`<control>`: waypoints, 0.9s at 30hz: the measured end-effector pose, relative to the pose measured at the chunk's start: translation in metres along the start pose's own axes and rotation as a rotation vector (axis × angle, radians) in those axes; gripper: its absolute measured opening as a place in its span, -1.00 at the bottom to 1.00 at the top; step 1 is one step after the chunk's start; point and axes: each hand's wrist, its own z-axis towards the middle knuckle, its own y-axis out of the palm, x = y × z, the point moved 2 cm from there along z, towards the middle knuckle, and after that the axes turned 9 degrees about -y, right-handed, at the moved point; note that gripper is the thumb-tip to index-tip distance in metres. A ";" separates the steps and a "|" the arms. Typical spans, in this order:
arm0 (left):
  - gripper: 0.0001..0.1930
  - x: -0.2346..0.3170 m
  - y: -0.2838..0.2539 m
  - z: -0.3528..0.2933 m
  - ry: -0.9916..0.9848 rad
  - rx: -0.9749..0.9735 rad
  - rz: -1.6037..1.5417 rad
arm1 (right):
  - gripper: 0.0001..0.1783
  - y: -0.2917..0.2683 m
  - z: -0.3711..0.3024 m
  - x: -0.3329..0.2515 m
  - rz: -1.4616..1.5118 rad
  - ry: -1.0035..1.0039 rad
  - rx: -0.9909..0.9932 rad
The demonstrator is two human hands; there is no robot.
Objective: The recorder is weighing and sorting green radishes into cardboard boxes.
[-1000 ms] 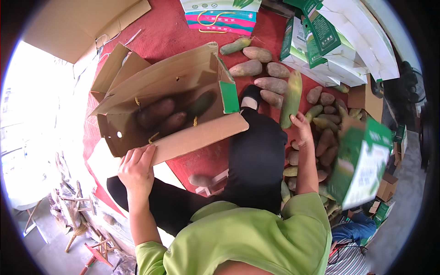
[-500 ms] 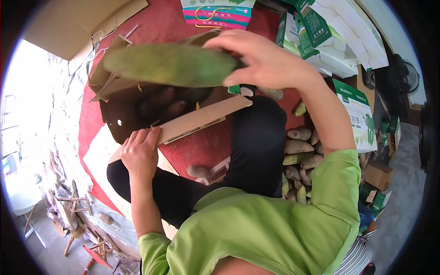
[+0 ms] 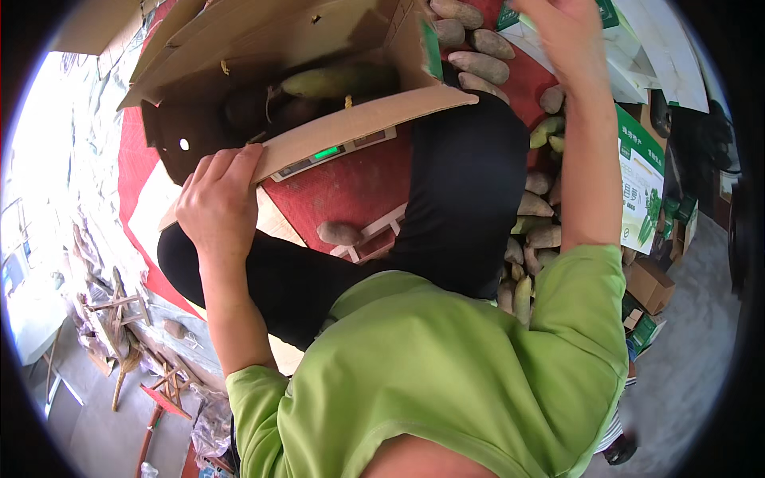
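My left hand [image 3: 219,199] grips the near flap of an open cardboard box [image 3: 366,118], its fingers folded over the flap's edge. Inside the box lies a long green radish [image 3: 343,80], with darker radishes in shadow beside it. My right hand [image 3: 562,28] is up at the top edge of the view, beyond the box's right end and close to white-and-green cartons. Its fingers are mostly cut off by the frame, so I cannot see what they touch. Under the box's near flap shows a scale [image 3: 331,153] with a lit green display.
Loose radishes [image 3: 482,67] lie on the red mat [image 3: 319,195] right of the box, with a pile [image 3: 538,207] beside my right leg. One radish [image 3: 340,233] sits near a small white frame [image 3: 390,225]. White-and-green cartons [image 3: 641,179] stand at the right. Wooden stools and scraps are at lower left.
My right hand held a long green radish above the box; the hand has moved up and right, and a green radish lies inside. My left hand still holds the flap. The view has shifted.
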 end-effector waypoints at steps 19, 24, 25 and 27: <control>-0.65 0.005 -0.001 -0.013 0.109 0.071 -0.010 | -0.75 0.055 -0.348 0.289 -0.108 0.447 -0.370; -0.85 0.046 0.001 -0.039 0.487 0.102 -0.239 | -0.73 0.043 -0.367 0.295 -0.292 0.359 -0.481; -0.84 0.056 0.018 -0.035 0.447 -0.148 -0.282 | -0.72 0.044 -0.363 0.288 -0.247 0.355 -0.457; -0.78 0.052 0.082 -0.044 0.388 -0.583 -0.254 | -0.72 0.054 -0.350 0.273 -0.156 0.342 -0.421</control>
